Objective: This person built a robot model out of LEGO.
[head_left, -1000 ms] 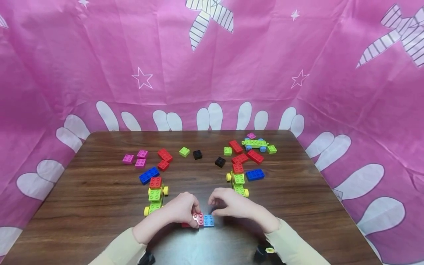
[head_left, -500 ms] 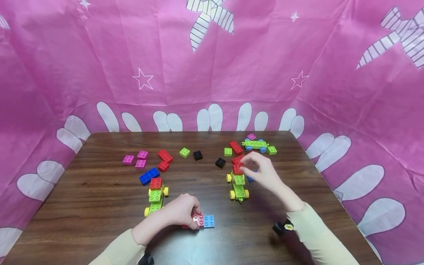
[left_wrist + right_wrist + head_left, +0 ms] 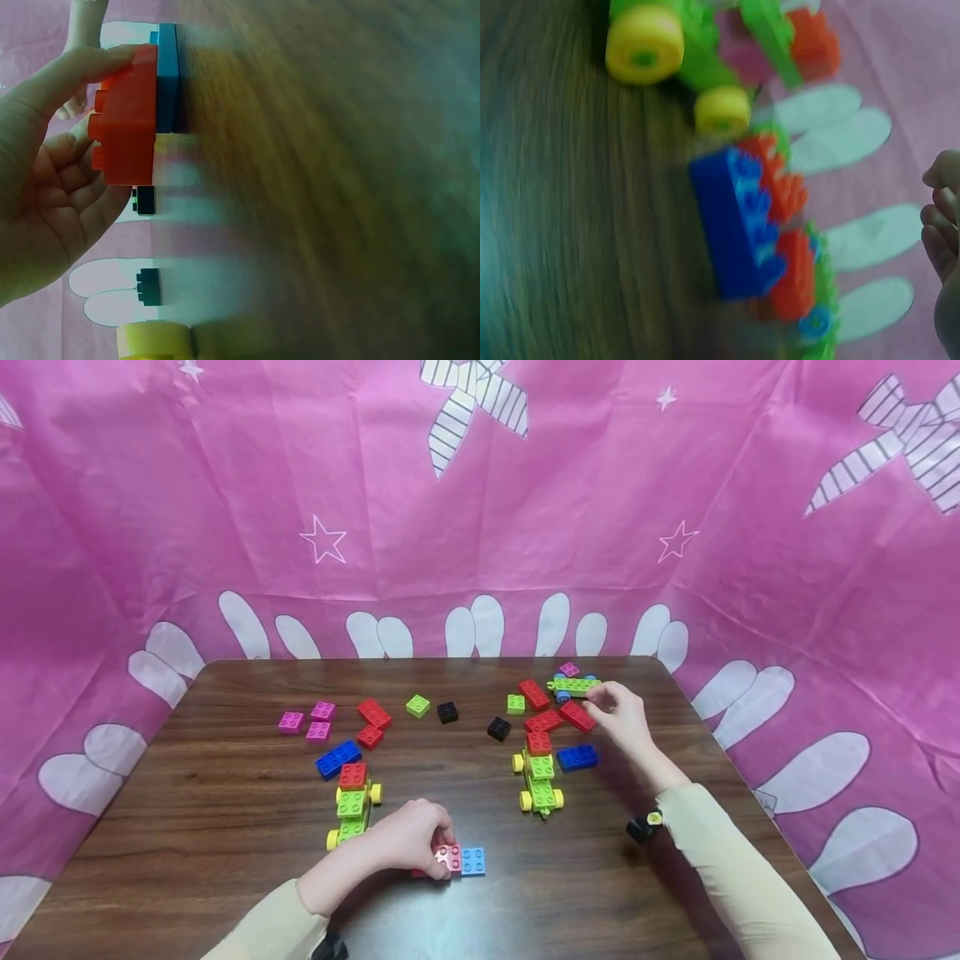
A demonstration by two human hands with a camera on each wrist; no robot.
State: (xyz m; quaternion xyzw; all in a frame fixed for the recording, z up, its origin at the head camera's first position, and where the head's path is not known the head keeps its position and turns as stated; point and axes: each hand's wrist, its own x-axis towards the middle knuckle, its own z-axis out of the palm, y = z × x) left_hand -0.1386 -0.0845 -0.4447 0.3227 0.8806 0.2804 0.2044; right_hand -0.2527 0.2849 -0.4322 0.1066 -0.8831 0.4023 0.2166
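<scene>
My left hand (image 3: pixel 412 839) rests low at the front of the table and pinches a red toy brick (image 3: pixel 452 855) between thumb and fingers. A light blue brick (image 3: pixel 473 861) adjoins its right end. My right hand (image 3: pixel 626 718) hangs over the far right, fingers loosely bent, with nothing visible between them. Nearest it are a red brick (image 3: pixel 577 717) and a green car base with blue wheels (image 3: pixel 573 686), partly covered by the hand. In the right wrist view, that hand shows only at the right edge, above a dark blue brick (image 3: pixel 727 225).
Two green toy cars with yellow wheels, the left one (image 3: pixel 351 806) and the right one (image 3: pixel 540 781), stand on the wooden table (image 3: pixel 720 827). Loose pink, red, green and black bricks lie further back. A pink curtain (image 3: pixel 495 527) hangs behind the table.
My right hand has left the light blue brick and travelled right and away, past the right car to the blue-wheeled base. The left hand keeps its hold on the red brick.
</scene>
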